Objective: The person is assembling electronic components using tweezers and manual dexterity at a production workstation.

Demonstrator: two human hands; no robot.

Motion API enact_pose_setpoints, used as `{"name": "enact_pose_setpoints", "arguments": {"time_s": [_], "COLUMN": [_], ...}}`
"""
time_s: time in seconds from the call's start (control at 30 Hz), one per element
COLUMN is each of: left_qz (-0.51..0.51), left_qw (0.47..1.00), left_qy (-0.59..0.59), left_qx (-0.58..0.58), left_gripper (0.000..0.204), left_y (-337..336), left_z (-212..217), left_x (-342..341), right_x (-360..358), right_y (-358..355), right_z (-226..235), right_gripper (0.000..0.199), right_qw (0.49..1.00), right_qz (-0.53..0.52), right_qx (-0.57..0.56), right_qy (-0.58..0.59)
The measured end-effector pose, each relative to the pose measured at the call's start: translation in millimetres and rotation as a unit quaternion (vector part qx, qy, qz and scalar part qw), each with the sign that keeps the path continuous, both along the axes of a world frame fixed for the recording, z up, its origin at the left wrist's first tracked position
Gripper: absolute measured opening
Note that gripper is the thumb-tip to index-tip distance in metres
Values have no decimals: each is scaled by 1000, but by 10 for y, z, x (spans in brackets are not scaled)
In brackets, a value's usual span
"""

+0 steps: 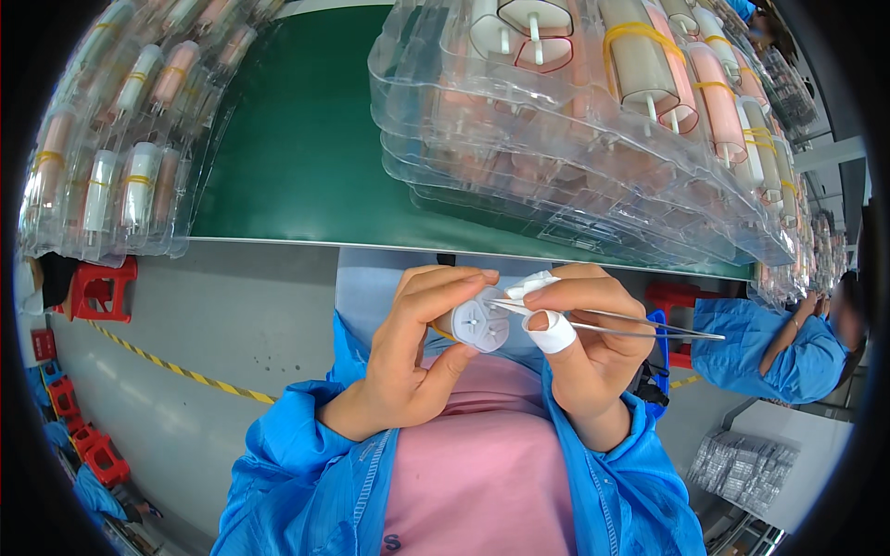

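Note:
In front of my chest, my left hand grips a pale plastic cylinder between thumb and fingers. Its rounded end, with thin dividing lines and small stems, faces right, and a bit of yellow band shows beside my fingers. My right hand is closed on a pair of metal tweezers, whose tips touch or nearly touch that end. White wraps cover the thumb and a fingertip of my right hand. Whatever the tips pinch, if anything, is too small to make out.
Beyond my hands lies a green tabletop. Stacked clear trays hold banded pink, white and grey tubes at right; more trays stand at left. A person in blue sits at the right, and a red stool stands at left.

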State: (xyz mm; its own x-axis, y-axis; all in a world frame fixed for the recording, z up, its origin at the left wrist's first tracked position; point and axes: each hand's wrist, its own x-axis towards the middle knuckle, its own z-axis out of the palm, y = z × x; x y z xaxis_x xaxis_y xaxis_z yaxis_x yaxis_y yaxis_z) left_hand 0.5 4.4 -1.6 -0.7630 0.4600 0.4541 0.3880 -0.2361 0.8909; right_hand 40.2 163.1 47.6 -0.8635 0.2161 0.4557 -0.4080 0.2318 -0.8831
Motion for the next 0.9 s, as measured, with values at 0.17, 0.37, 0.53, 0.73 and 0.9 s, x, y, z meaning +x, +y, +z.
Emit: {"name": "enact_pose_setpoints", "arguments": {"time_s": [0.17,0.37,0.53,0.73,0.9], "left_qz": [-12,-24,-19,-10,10], "left_qw": [1000,999,1000,1000,1000], "left_qy": [1,-14,-11,-10,-4], "left_qx": [12,20,18,4,-14], "left_gripper": [46,45,44,45,46], "left_y": [6,8,16,6,1], "left_z": [-35,-55,-62,-65,-69], "left_x": [-13,-2,4,-5,-1], "right_x": [-8,-5,-32,-78,-110], "right_y": [-9,-17,15,9,11], "right_z": [-6,-21,-2,-33,-11], "right_gripper": [13,12,12,11,9], "right_qw": [1000,1000,1000,998,997], "right_qz": [-7,-10,-1,-11,0], "right_qx": [-1,-22,25,59,83], "right_qy": [-7,-12,5,10,1]}}
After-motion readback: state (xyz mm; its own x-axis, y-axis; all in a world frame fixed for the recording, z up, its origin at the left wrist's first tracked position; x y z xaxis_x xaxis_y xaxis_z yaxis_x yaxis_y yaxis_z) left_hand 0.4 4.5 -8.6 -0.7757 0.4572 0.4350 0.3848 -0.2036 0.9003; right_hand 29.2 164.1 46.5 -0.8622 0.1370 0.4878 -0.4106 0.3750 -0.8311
